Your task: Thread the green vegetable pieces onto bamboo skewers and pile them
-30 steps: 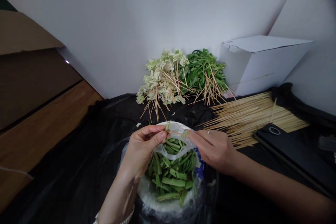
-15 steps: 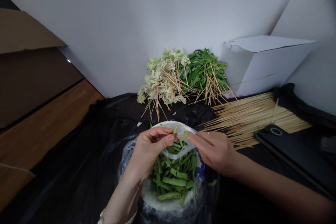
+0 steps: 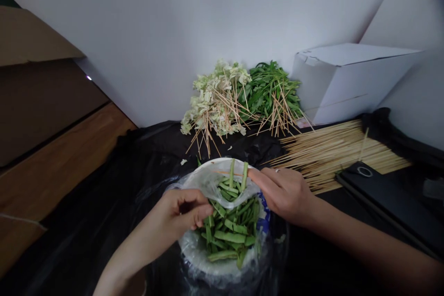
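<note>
My right hand (image 3: 286, 192) pinches a thin bamboo skewer (image 3: 225, 173) at the right of a plastic-lined tub. Two green bean pieces (image 3: 244, 175) stand crosswise on the skewer near my fingertips, its bare end pointing left. My left hand (image 3: 185, 215) is over the tub's left side, thumb and fingers loosely curled with a gap between them, close to the cut green beans (image 3: 231, 236). I see nothing held in it, though its fingertips partly hide the beans beneath. Clear plastic (image 3: 204, 185) lines the white-rimmed tub and folds over part of the beans.
Skewered pale leaves (image 3: 217, 97) and skewered dark greens (image 3: 270, 90) lie against the wall. Loose bamboo skewers (image 3: 326, 155) spread at right, beside a dark phone-like object (image 3: 381, 199). A white box (image 3: 333, 83) stands behind; a cardboard box (image 3: 45, 97) is at left. Black plastic sheeting (image 3: 104, 222) covers the floor.
My left hand has let go of the bean piece on the skewer and moved down and left to the beans. My right hand still holds the skewer, nearly in place.
</note>
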The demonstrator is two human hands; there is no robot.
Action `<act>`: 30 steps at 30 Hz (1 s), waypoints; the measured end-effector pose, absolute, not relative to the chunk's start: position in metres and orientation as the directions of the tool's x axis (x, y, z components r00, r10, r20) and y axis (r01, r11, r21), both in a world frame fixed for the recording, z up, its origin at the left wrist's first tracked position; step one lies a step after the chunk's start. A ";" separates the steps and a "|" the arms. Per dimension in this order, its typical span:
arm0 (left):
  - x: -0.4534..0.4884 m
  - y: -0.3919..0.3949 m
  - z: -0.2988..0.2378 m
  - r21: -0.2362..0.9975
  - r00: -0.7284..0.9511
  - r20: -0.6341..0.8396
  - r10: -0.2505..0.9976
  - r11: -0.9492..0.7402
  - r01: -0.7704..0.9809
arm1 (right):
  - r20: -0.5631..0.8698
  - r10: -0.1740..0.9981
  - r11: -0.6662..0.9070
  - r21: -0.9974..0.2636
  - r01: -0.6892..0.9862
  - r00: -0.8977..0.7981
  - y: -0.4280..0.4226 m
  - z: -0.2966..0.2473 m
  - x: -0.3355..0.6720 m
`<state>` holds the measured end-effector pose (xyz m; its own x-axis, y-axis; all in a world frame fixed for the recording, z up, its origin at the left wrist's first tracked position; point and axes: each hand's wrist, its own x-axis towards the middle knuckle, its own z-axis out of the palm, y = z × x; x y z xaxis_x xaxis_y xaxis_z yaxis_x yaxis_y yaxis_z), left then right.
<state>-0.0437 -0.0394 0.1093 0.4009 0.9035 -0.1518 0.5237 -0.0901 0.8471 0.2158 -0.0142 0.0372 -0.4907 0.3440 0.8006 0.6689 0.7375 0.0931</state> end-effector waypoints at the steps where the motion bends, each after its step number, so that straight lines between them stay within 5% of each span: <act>1: -0.046 -0.041 0.109 0.798 0.440 -0.168 0.882 -0.140 0.586 | 0.794 0.343 0.742 0.098 0.663 -0.501 -0.014 0.037 0.216; 7: -0.036 -0.040 0.084 0.475 0.544 0.003 0.839 -0.480 0.738 | 0.768 0.353 0.754 0.105 0.648 -0.534 -0.014 0.033 0.216; 11: -0.028 -0.040 0.079 0.229 0.502 -0.011 0.865 -0.487 0.843 | 0.768 0.354 0.757 0.100 0.646 -0.533 -0.014 0.033 0.217; 14: -0.029 -0.042 0.085 0.154 0.494 -0.021 0.869 -0.486 0.861 | 0.771 0.351 0.751 0.109 0.651 -0.532 -0.014 0.034 0.216; 19: -0.035 -0.045 0.108 0.496 0.510 0.058 0.858 -0.468 0.731 | 0.810 0.353 0.753 0.051 0.657 -0.467 -0.014 0.036 0.215; 23: -0.031 -0.035 0.118 0.820 0.291 0.099 0.951 -0.244 0.517 | 0.826 0.409 0.749 -0.061 0.660 -0.388 -0.011 0.037 0.216; 26: -0.022 -0.022 0.111 0.938 0.048 0.162 0.986 -0.169 0.304 | 0.830 0.414 0.741 -0.067 0.669 -0.375 -0.010 0.037 0.217; 30: -0.013 -0.013 0.096 0.994 -0.041 0.075 0.996 -0.072 0.078 | 0.820 0.402 0.718 -0.006 0.696 -0.408 -0.011 0.037 0.217</act>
<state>-0.0130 -0.0127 0.0955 -0.0406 0.9963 0.0751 0.0775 -0.0718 0.9944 0.2168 -0.0110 0.0368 -0.4077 0.4020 0.8198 0.6963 0.7177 -0.0056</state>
